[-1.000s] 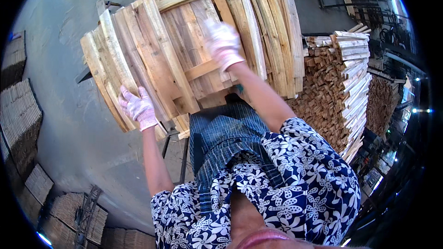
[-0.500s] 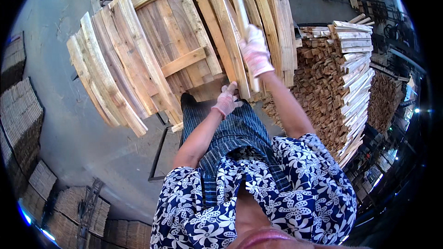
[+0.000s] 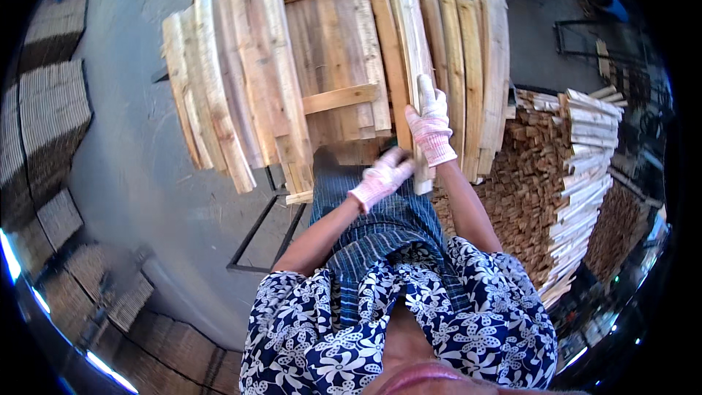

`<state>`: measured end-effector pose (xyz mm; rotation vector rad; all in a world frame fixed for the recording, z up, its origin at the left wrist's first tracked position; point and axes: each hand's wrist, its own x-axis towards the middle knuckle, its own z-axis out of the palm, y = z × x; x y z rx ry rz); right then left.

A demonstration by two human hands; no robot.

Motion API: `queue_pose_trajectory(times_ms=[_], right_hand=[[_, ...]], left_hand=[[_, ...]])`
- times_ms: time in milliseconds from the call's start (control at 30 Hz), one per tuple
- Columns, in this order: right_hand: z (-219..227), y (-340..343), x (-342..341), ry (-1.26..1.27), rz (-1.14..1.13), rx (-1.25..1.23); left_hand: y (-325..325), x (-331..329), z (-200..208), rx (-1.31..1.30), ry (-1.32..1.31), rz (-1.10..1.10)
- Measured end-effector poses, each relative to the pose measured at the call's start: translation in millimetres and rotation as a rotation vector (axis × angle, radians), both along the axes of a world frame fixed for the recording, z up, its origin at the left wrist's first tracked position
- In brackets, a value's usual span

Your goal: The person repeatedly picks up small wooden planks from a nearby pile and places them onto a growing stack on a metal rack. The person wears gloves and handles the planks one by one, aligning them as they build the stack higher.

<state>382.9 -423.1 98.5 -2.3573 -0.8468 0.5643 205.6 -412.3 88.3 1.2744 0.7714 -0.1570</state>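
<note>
My right hand (image 3: 433, 132), in a white and pink knit glove, grips a long pale wooden strip (image 3: 412, 25) near its lower end. The thumb lies at its left edge and the fingers run along it. My left hand (image 3: 382, 178), gloved alike and slightly blurred, is just left of the strip's lower end, fingers stretched and apart; whether they touch the wood is unclear. Behind the strip lies a broad stack of wooden boards (image 3: 248, 66) in front of me. A short crosspiece (image 3: 340, 99) rests slantwise over the recessed middle boards (image 3: 333, 36).
On the right stands a large pile of cut wood (image 3: 512, 190) with pale strips (image 3: 585, 175) along its far side. Bundled wood stacks (image 3: 55, 102) line the left. A dark metal frame (image 3: 252, 245) sits on the grey floor (image 3: 131, 117) by my left arm.
The right hand has brought the strip down and toward me, so its lower end now reaches over my apron. My left hand has shifted to beside that end. The view has swung left.
</note>
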Motion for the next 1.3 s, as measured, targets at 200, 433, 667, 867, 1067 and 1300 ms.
queue_pose_trajectory(times_ms=[200,433,667,867,1067,1300], right_hand=[[13,150,-72,0.128,0.073,0.019],[15,219,-131,0.259,0.09,-0.227],[9,122,21,-0.516,0.024,-0.431],[-34,65,74,-0.584,0.173,-0.499],[47,30,62,-0.066,-0.133,-0.189],[-10,-73,38,-0.39,-0.049,-0.431]], left_hand=[[191,-103,63,0.934,0.316,0.395],[202,-92,51,1.07,0.717,-0.047],[122,-54,42,0.966,0.054,0.061],[-3,-14,-36,0.092,0.262,0.022],[-17,37,-104,-0.792,0.101,0.54],[-38,65,-79,-0.307,0.207,0.344]])
